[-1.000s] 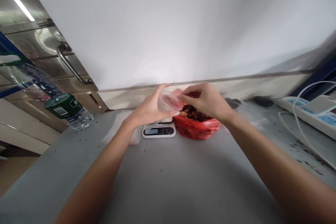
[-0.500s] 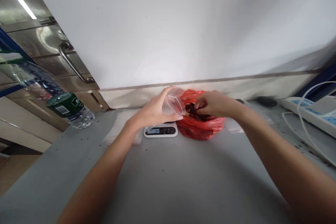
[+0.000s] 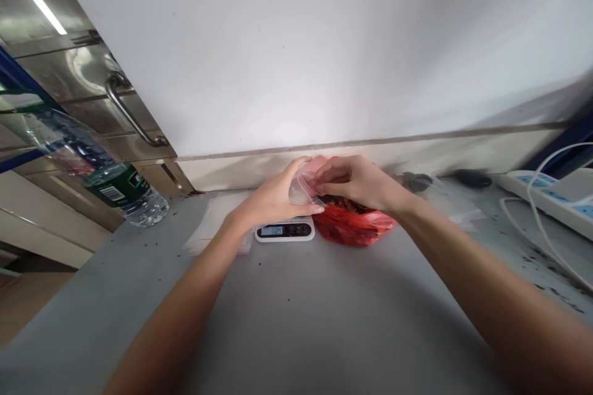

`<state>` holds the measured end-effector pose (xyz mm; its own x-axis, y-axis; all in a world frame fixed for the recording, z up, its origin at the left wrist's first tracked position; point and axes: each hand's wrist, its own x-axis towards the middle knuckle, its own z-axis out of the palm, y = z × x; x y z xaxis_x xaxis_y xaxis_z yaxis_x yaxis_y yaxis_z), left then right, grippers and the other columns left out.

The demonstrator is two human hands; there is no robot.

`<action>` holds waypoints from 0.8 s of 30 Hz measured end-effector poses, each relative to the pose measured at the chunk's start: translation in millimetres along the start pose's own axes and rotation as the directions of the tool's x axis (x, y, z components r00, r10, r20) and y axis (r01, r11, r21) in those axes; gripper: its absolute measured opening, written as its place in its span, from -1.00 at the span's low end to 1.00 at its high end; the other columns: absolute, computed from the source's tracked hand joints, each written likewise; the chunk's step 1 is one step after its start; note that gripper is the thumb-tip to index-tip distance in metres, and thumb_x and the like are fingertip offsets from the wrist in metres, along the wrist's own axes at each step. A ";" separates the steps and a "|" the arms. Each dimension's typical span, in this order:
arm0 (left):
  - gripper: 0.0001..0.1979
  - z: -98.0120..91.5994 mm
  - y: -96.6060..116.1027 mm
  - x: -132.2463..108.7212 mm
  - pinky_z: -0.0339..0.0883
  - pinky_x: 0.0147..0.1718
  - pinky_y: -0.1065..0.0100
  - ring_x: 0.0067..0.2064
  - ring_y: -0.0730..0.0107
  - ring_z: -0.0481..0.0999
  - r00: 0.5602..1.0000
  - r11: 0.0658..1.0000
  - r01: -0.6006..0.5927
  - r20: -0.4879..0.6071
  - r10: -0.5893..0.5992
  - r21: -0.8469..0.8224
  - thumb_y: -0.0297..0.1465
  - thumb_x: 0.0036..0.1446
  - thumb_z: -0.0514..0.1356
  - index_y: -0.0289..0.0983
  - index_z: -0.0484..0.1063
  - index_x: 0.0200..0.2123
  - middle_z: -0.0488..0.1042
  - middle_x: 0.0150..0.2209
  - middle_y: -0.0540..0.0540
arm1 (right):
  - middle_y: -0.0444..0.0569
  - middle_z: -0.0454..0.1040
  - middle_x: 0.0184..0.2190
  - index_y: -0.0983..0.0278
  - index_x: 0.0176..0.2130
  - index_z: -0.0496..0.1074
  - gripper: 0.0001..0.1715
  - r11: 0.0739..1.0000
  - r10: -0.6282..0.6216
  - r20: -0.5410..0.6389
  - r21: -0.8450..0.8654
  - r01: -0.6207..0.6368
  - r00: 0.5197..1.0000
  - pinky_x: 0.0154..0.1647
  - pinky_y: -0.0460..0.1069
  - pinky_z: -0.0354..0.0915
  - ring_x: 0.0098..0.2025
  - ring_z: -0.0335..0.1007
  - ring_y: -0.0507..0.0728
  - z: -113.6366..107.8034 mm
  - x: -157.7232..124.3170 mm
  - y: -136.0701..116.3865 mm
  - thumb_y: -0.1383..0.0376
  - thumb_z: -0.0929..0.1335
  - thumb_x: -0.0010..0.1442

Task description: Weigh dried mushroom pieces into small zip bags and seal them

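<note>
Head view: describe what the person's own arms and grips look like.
The left forearm and right forearm are bare, with no sleeve showing. The left grip and right grip are ungloved; no watch, bracelet or ring is visible.

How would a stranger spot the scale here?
On the grey table, below the white wall, find the red bag. Just left of it, partly hidden by the left hand, sits the scale. Unlike its neighbours, it has a lit display on a black panel.
</note>
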<state>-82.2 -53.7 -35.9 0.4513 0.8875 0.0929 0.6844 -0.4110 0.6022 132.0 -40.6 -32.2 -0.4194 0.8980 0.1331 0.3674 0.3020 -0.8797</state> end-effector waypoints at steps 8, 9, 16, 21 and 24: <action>-0.11 0.7 -1.0 1.0 0.32 0.25 0.01 0.37 -0.04 0.32 1.000 0.999 0.005 -0.030 -0.006 -0.033 -0.05 0.16 0.33 -0.03 0.02 0.44 0.24 0.42 -0.14 | 0.00 0.63 -0.18 0.23 -0.33 0.55 -0.80 0.978 -0.086 -0.018 0.191 0.088 0.996 -0.03 0.11 0.41 -0.12 0.55 0.18 3.7 5.3 8.0 0.20 0.43 0.00; -0.12 0.5 -1.2 1.0 0.31 0.26 0.01 0.38 -0.04 0.31 0.999 0.999 -0.001 -0.042 0.000 -0.040 -0.05 0.15 0.34 -0.04 0.03 0.43 0.24 0.43 -0.14 | 0.00 0.63 -0.17 0.22 -0.32 0.53 -0.80 0.981 -0.087 -0.056 0.169 0.095 0.995 -0.01 0.12 0.41 -0.10 0.55 0.20 1.2 5.6 7.7 0.20 0.42 -0.01; -0.17 1.9 -1.9 0.9 0.28 0.29 0.07 0.37 -0.02 0.32 0.999 1.000 -0.026 -0.030 0.025 -0.018 -0.11 0.18 0.34 -0.08 0.09 0.43 0.28 0.40 -0.14 | -0.02 0.58 -0.22 0.19 -0.29 0.39 -0.73 0.941 0.102 0.139 -0.336 -0.050 0.985 -0.15 0.09 0.38 -0.16 0.52 0.24 -19.1 1.0 15.5 0.28 0.42 -0.08; -0.02 1.0 -4.0 1.1 0.28 0.28 0.05 0.40 -0.08 0.28 0.999 0.999 -0.044 0.019 0.044 0.003 -0.08 0.09 0.41 -0.04 0.01 0.47 0.25 0.42 -0.15 | -0.07 0.56 -0.29 0.17 -0.37 0.34 -0.83 0.936 0.042 0.155 -0.351 0.015 0.987 -0.22 0.05 0.35 -0.22 0.50 0.20 -14.6 2.4 21.2 0.24 0.41 -0.02; 0.09 -0.6 -6.7 1.5 0.31 0.26 0.02 0.42 -0.14 0.23 0.997 0.998 -0.050 0.054 0.048 0.033 -0.09 -0.02 0.47 -0.01 -0.03 0.47 0.17 0.46 -0.16 | -0.07 0.59 -0.29 0.18 -0.33 0.45 -0.84 0.939 0.007 0.126 -0.341 0.037 0.992 -0.17 0.08 0.37 -0.20 0.51 0.21 -15.5 2.8 16.9 0.21 0.41 0.01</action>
<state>-86.4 -49.5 -39.3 0.5137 0.8543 0.0791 0.6793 -0.4614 0.5707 149.9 -28.0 -39.6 -0.5185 0.8524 0.0683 0.6125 0.4259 -0.6659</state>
